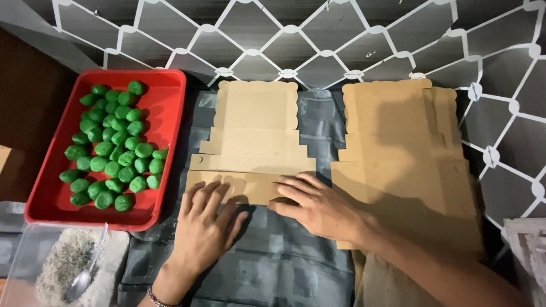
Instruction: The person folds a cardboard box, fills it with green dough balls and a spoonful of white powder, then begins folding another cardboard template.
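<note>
Both hands flat, fingers spread, gripping nothing. Left hand [206, 219] and right hand [318, 206] press the near flap of a flat die-cut cardboard box blank [253, 142] on the grey-clothed worktop [284, 267]. Stack of blanks [398, 159] just right; red tray [165, 113] of green balls [114, 148] left.

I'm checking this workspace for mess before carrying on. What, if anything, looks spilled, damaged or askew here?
Nothing stands out. The green balls sit inside the red tray, the flat cardboard blank lies straight under the left hand and right hand, and the cardboard stack beside it looks tidy.
</note>
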